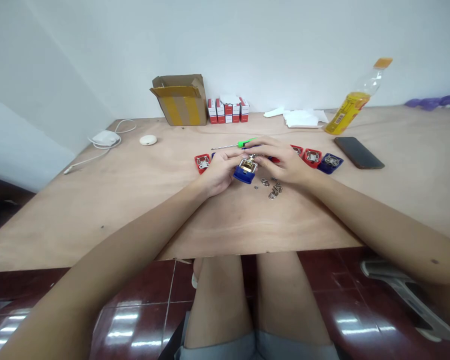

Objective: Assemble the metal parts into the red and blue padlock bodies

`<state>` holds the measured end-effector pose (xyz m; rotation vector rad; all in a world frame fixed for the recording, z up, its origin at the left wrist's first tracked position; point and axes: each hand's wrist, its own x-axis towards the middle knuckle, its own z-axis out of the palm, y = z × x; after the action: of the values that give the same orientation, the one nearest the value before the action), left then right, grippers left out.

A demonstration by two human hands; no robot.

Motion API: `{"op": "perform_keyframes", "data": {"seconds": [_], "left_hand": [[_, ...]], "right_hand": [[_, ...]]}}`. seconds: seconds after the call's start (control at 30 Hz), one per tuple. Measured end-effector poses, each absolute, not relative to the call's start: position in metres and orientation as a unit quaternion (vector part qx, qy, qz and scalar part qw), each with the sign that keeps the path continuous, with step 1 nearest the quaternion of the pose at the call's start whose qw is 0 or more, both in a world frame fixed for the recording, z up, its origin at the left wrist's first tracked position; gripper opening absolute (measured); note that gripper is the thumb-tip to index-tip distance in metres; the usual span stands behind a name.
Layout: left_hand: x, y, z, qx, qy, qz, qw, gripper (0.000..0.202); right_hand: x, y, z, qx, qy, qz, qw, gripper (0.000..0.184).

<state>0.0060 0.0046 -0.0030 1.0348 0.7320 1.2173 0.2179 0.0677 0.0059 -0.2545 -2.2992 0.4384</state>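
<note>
charger: white power adapter with its cable on the table, 9 o'clock from the hands.
carton: open cardboard box by the wall at 11 o'clock; small red-and-white boxes just beside it, at 12.
spare, left: red plastic base with a steel latch, 9 o'clock, just past the left hand.
left hand: left hand at the centre of the table, fingers closed on the 9 o'clock side of the work piece.
work piece: brass-coloured latch on a blue plastic base, between the hands. Contact with the table: cannot tell.
tool: green-handled screwdriver lies at 12, just beyond the fingers.
right hand: right hand, fingers curled in from 3 o'clock, tips on the latch.
grip: two-sided pinch close to the latch looks right; it resists twist on the base.
loose parts: small steel latch pieces, 5 o'clock from the work piece.
spares, right: red base and blue base, each with a steel latch, 3 o'clock.
far right: plastic bottle with yellow label and dark phone, both 2 o'clock.
</note>
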Motion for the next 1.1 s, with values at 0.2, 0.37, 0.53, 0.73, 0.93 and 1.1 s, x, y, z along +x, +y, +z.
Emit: {"op": "perform_keyframes", "data": {"seconds": [0.2,0.37,0.53,0.73,0.93,1.1], "left_hand": [[0.0057,0.0053,-0.0041,0.455,0.325,0.535,0.633,0.025],[0.0056,0.0062,-0.0044,0.454,0.326,0.533,0.635,0.029],[0.005,0.0066,-0.0035,0.455,0.325,0.537,0.632,0.027],[0.0057,0.0072,-0.0045,0.46,0.315,0.55,0.621,0.023],[0.0054,0.0063,-0.0036,0.461,0.322,0.543,0.624,0.026],[0.0049,0.0068,-0.0047,0.465,0.322,0.545,0.619,0.022]], "right_hand": [[0.2186,0.0671,0.0076,-0.114,-0.896,0.165,0.396,0.028],[0.2186,0.0676,0.0068,-0.116,-0.898,0.161,0.392,0.025],[0.2178,0.0677,0.0068,-0.108,-0.9,0.163,0.389,0.029],[0.2173,0.0675,0.0071,-0.113,-0.894,0.16,0.403,0.023],[0.2178,0.0681,0.0059,-0.11,-0.895,0.151,0.404,0.023],[0.2176,0.0676,0.0056,-0.112,-0.899,0.151,0.395,0.029]]}}
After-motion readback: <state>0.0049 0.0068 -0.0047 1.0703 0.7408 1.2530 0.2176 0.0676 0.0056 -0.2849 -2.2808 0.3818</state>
